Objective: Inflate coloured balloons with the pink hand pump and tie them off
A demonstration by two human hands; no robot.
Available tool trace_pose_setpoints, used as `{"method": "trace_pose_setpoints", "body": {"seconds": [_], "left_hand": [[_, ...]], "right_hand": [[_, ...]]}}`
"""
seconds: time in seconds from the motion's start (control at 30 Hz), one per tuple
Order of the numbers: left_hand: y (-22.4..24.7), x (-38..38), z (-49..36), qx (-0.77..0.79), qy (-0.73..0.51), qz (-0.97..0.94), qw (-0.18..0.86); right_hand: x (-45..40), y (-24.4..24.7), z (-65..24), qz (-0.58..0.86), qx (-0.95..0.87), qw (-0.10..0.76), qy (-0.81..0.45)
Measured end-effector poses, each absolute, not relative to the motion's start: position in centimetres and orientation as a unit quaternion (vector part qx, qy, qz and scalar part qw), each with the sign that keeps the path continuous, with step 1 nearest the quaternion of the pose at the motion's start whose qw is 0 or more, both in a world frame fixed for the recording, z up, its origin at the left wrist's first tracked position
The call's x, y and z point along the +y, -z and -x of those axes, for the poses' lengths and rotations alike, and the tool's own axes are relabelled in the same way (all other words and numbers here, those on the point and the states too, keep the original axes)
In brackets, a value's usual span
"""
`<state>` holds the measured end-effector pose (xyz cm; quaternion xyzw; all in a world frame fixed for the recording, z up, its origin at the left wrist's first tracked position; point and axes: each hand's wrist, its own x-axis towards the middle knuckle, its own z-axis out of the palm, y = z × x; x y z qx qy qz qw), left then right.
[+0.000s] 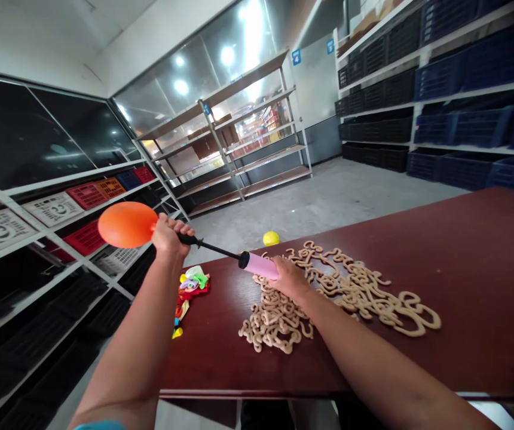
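An inflated orange balloon (127, 224) sits at the nozzle end of a hand pump (259, 265) with a pink barrel and a black rod. My left hand (170, 235) is closed around the pump's black end, right at the balloon's neck. The rod is drawn well out of the barrel. Wrapped round the pink barrel is my right hand (288, 278), over the table. Beneath and beyond it spreads a tangle of beige, curly strands (279, 322). Several uninflated balloons (194, 280) in mixed colours lie in a pile at the table's left edge.
The dark red table (221, 364) has its far edge before a grey floor. A yellow balloon (271, 238) shows just past that edge. Shelves with plastic crates (55, 208) stand at left, and blue crates (481, 125) fill racks at right. An open metal rack (239, 149) stands behind.
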<state>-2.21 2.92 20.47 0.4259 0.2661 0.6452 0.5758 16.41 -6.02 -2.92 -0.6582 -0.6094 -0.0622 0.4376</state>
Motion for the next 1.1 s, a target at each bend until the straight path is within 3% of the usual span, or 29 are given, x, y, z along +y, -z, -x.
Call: {"method": "trace_pose_setpoints", "body": {"seconds": [0.17, 0.6, 1.1], "left_hand": [[-19.9, 3.0, 2.0, 0.269, -0.645, -0.423, 0.578], [-11.1, 1.7, -6.1, 0.296, -0.611, -0.386, 0.624], [-20.5, 3.6, 1.4, 0.258, -0.661, -0.396, 0.582]], "right_hand": [[-5.7, 3.6, -16.4, 0.662, -0.605, 0.44, 0.047], [-5.6, 3.6, -17.0, 0.681, -0.59, 0.433, 0.004], [-5.5, 2.8, -17.8, 0.686, -0.576, 0.432, 0.111]]}}
